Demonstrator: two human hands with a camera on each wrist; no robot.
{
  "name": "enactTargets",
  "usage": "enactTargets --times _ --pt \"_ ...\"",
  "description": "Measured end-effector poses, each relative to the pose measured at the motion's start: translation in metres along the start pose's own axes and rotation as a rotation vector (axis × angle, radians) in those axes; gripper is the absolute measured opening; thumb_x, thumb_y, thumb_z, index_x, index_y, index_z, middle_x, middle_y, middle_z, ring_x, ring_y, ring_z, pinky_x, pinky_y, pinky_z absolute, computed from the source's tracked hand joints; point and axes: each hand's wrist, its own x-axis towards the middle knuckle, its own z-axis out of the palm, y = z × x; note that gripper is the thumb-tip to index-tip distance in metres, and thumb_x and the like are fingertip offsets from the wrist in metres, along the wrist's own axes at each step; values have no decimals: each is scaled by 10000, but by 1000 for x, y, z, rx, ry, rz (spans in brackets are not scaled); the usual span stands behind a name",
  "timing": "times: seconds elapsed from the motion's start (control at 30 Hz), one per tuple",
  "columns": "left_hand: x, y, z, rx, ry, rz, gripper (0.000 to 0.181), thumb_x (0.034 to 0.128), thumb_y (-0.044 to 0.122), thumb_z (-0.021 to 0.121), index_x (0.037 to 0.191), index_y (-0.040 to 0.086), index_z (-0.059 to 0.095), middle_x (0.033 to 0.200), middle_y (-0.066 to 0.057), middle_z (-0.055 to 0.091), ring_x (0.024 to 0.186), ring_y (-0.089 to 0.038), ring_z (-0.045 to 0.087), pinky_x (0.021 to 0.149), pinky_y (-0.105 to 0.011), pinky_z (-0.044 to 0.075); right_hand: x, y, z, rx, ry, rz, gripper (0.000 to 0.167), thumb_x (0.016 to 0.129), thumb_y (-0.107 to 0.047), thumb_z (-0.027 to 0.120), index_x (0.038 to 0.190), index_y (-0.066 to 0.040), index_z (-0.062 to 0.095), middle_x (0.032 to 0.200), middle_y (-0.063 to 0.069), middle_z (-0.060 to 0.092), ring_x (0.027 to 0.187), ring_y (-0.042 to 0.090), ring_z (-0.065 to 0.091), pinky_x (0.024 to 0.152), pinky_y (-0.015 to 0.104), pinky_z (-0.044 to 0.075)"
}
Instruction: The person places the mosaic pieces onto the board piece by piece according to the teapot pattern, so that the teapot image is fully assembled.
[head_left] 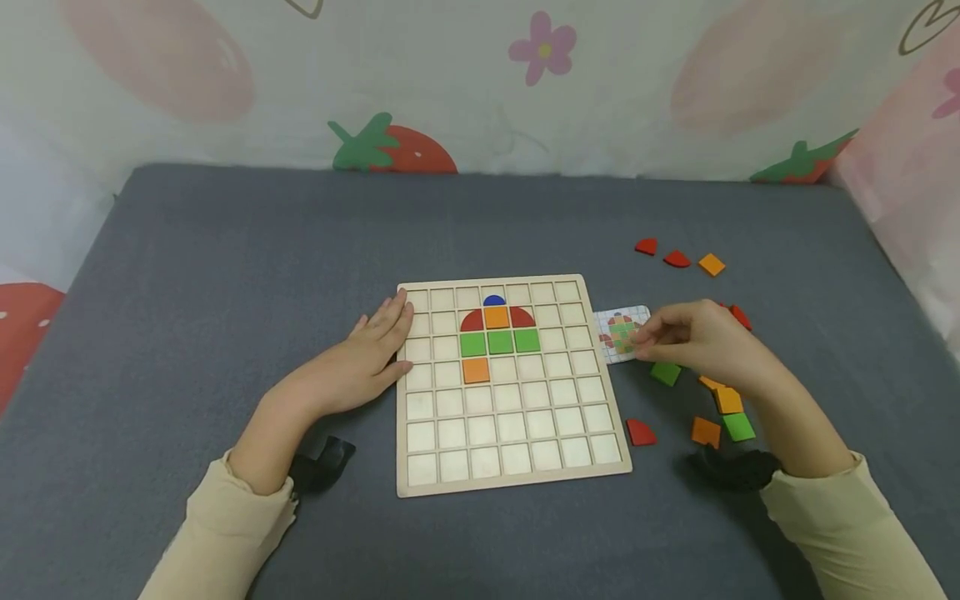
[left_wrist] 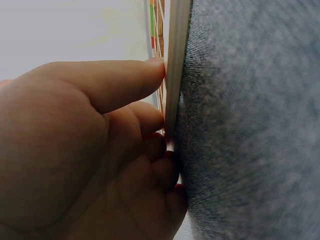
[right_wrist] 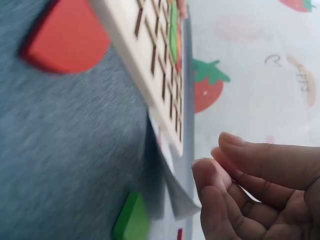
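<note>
White picture card [head_left: 619, 330], right edge partly hidden behind right fingertips [head_left: 647, 333].

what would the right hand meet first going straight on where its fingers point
The right hand would likely meet the printed card first, then the grid board; whether it already touches the card is unclear.

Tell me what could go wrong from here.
The right hand, at the edge of the card, might knock the nearby green square. The left hand, at the left edge of the board, could nudge it and perhaps jostle the blue half-circle.
</note>
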Motion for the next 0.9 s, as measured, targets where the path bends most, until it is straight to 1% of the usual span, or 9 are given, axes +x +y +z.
enactTargets --times 0.1,0.23,0.33,0.47,0.6,0.73,0.9 --pt "0 1 -1 -1 3 4 664 1008 209 443 1481 -61 62 1556 -191 -74 1427 -314 -39 1118 -513 66 -4 6 -3 -10 -3 0 178 856 -138 707 965 1 686 899 55 692 781 151 631 658 277 493" --pt "-1 2 -2 -4 12 16 661 1009 211 443 1479 -68 73 1554 -204 -59 1426 -327 -26 1115 -522 72 -11 12 -6 -26 21 14 161 853 -144 710 943 -12 691 884 48 690 773 147 629 653 260 490" --pt "-2 2 -2 -2 13 17 659 1010 211 440 1480 -66 71 1554 -205 -59 1426 -327 -25 1115 -522 70 -15 17 -8 -40 51 37 147 850 -151 714 921 -23 694 861 53 676 760 143 622 654 256 496" --pt "-1 2 -2 2 12 11 662 1007 205 446 1480 -66 69 1555 -199 -63 1427 -320 -31 1117 -518 67 -16 24 -9 -72 64 64 151 852 -152 713 925 -22 694 862 47 666 759 104 604 648 250 496" --pt "-2 3 -2 1 16 17 657 1007 201 445 1477 -73 77 1554 -206 -55 1426 -328 -24 1115 -522 72 -16 30 -9 -100 42 97 134 849 -119 707 929 -13 688 837 30 672 748 109 600 631 255 490" --pt "-3 5 -3 -1 16 21 652 1010 204 438 1476 -76 79 1553 -211 -52 1424 -335 -17 1113 -525 76 -15 33 -7 -104 17 110 117 832 -80 707 915 -1 680 804 25 673 730 130 615 636 253 496" --pt "-3 5 -3 0 15 20 651 1011 204 437 1476 -78 80 1552 -214 -50 1424 -337 -17 1113 -526 76 -13 35 -4 -127 36 108 190 781 -102 767 908 3 673 779 17 646 697 126 598 616 245 484"
